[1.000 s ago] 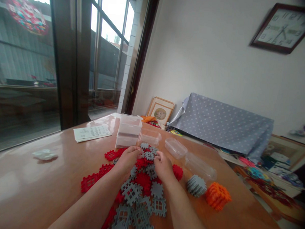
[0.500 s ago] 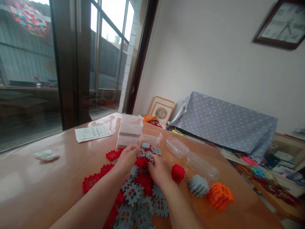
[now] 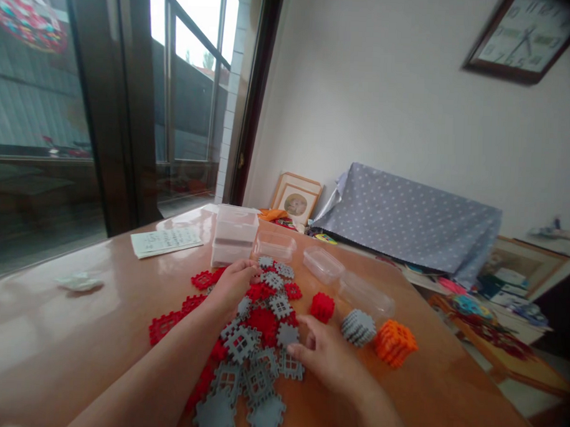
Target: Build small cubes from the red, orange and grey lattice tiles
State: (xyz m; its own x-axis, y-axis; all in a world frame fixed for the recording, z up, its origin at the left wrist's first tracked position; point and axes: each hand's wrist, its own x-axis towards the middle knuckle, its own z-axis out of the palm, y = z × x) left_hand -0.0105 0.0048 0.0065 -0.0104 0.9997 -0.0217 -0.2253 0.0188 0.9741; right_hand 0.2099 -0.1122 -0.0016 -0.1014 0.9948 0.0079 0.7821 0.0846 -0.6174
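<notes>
A pile of red and grey notched plastic building tiles, some with window grids, spreads over the table in front of me. My left hand (image 3: 238, 281) is at the far end of the pile, fingers drawn together beside a small grey tile (image 3: 265, 262); whatever they pinch is hidden. My right hand (image 3: 321, 350) is at the pile's right edge, thumb and forefinger apart and nothing between them. Its thumb is close to a plain grey tile (image 3: 287, 335) and a grey window tile (image 3: 291, 365). A red solid tile (image 3: 263, 325) lies mid-pile.
Right of the pile sit a red block (image 3: 322, 307), a grey stack (image 3: 358, 327) and an orange stack (image 3: 395, 343). Behind are stacked clear boxes (image 3: 236, 230) and clear trays (image 3: 323, 264). Paper (image 3: 166, 241) and a crumpled wrapper (image 3: 79, 282) lie at left.
My right hand has drawn back toward me and to the right, off the far tiles, its fingers spreading. My left hand stays near the same tiles. The view has shifted slightly.
</notes>
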